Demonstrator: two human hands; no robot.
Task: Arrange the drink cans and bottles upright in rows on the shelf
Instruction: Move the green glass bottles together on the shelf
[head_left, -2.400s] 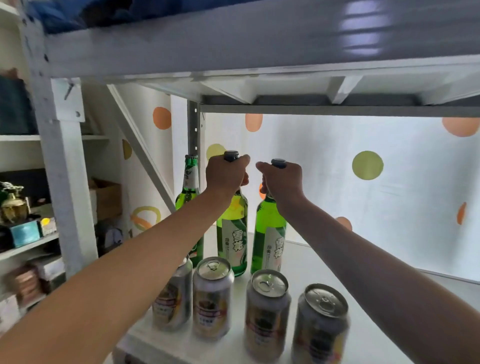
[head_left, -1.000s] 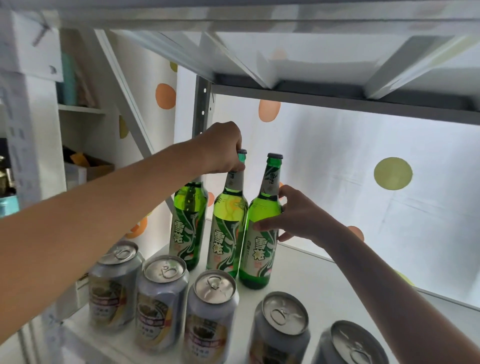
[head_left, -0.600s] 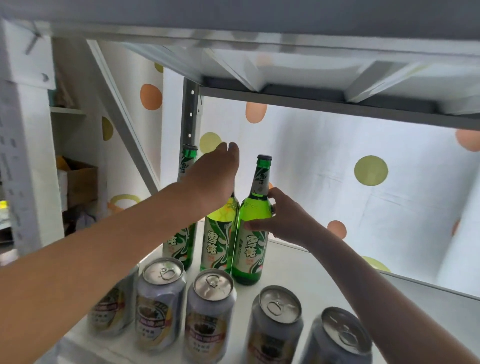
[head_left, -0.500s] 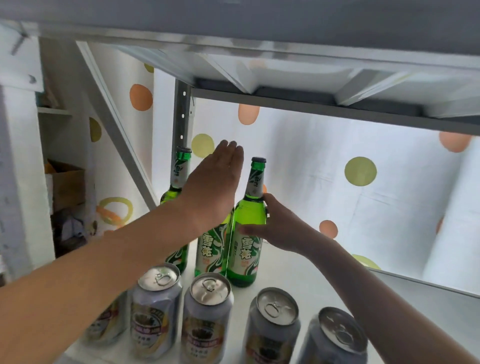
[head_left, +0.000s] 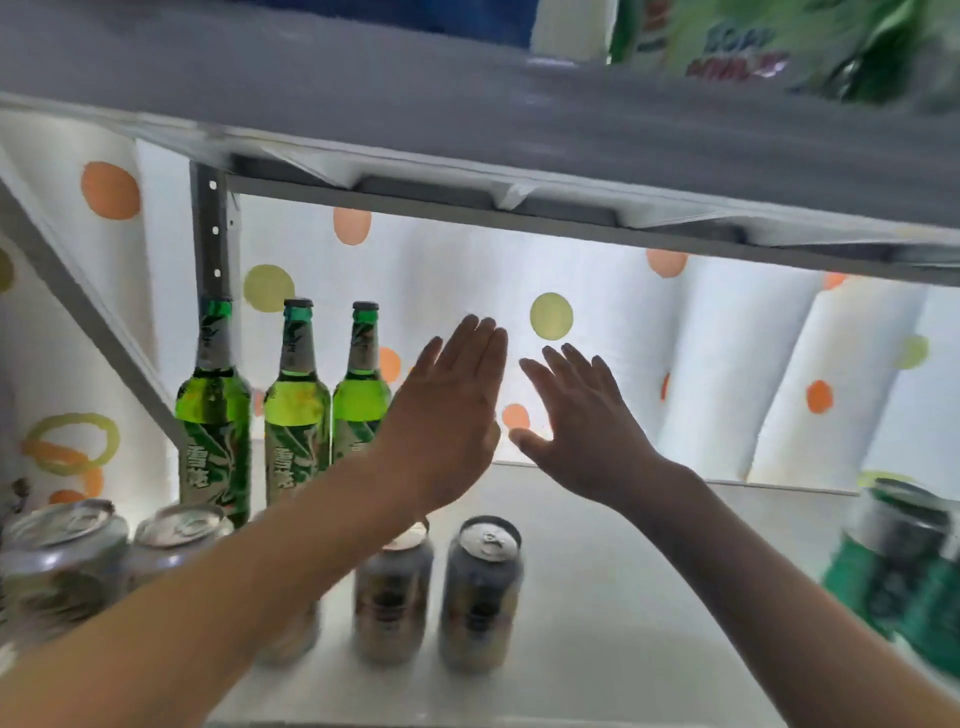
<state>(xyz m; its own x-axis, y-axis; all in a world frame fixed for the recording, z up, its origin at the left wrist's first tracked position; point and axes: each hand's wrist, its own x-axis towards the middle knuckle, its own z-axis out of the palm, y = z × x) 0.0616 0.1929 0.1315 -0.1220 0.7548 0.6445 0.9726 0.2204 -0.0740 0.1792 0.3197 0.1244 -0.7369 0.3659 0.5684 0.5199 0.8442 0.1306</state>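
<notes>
Both hands were empty when I checked the head view: my left hand (head_left: 441, 415) and right hand (head_left: 582, 421) hung over the shelf (head_left: 623, 597) with fingers straight and loosely spread, touching nothing. Just left of my left hand, three green beer bottles (head_left: 297, 410) stood upright in a row at the back. In front of them silver cans (head_left: 480, 592) stood upright along the shelf's front, my left forearm hiding part of that row. At the right edge I saw a blurred green can (head_left: 898, 566), tilted.
</notes>
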